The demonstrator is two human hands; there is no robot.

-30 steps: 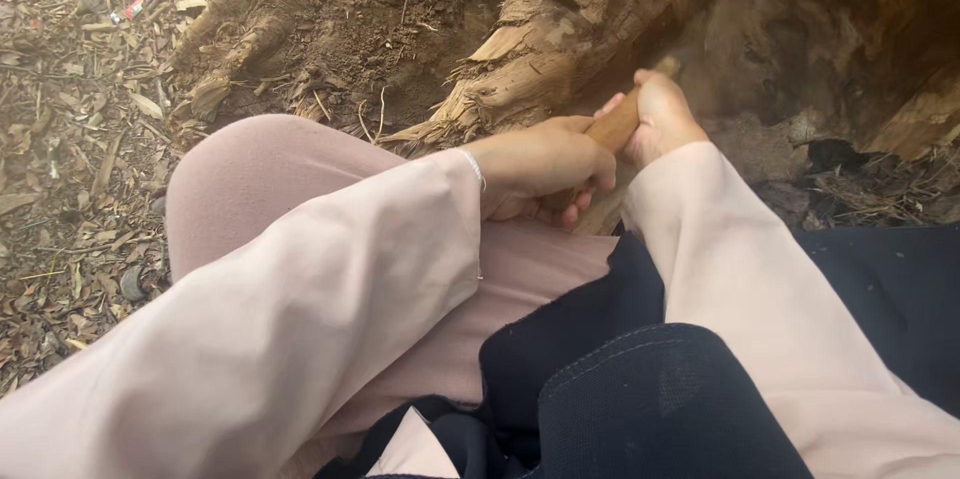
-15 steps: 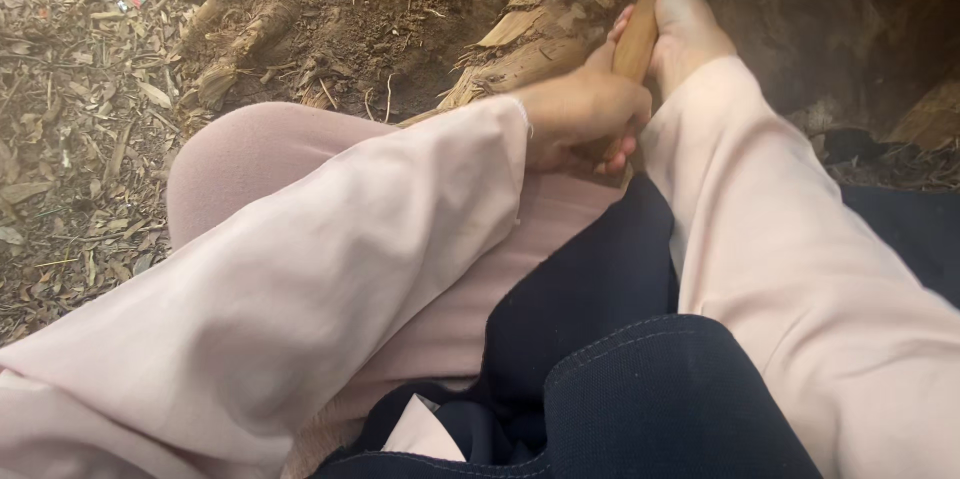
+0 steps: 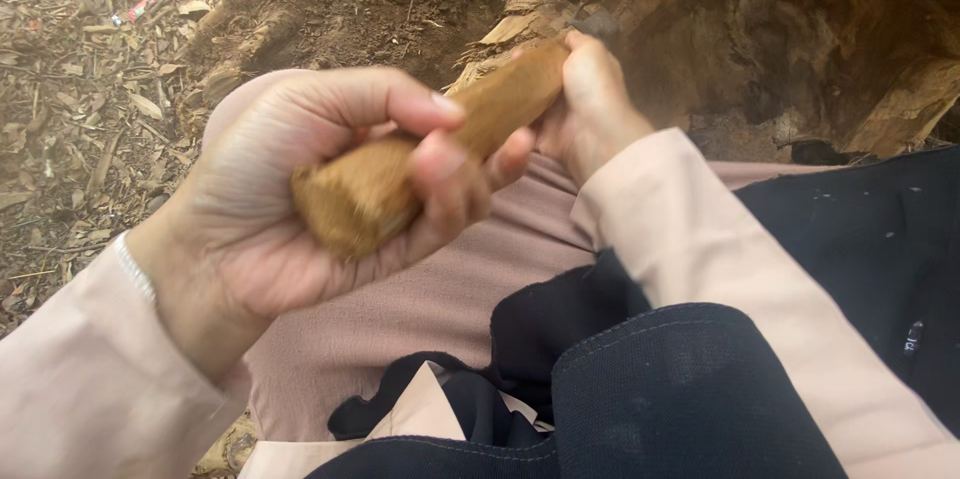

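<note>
A thick brown wooden handle (image 3: 500,104) runs from near my face out toward the tree stump. My left hand (image 3: 300,204) is wrapped around its blunt near end, close to the camera. My right hand (image 3: 590,104) grips the same handle farther along, just in front of the stump. Whatever is on the handle's far end is hidden behind my right hand. Both arms wear pale pink sleeves, and the handle is held above my lap in pink and dark blue cloth.
A rough, hollowed tree stump (image 3: 800,29) with splintered pale wood rises at the upper right. Bare brown soil (image 3: 370,9) lies in front of my knee. Dry leaves and twigs (image 3: 70,109) cover the ground at left.
Both hands have drawn the handle back toward me. My left hand has come up close to the camera and now shows the handle's near end. The view has tilted slightly.
</note>
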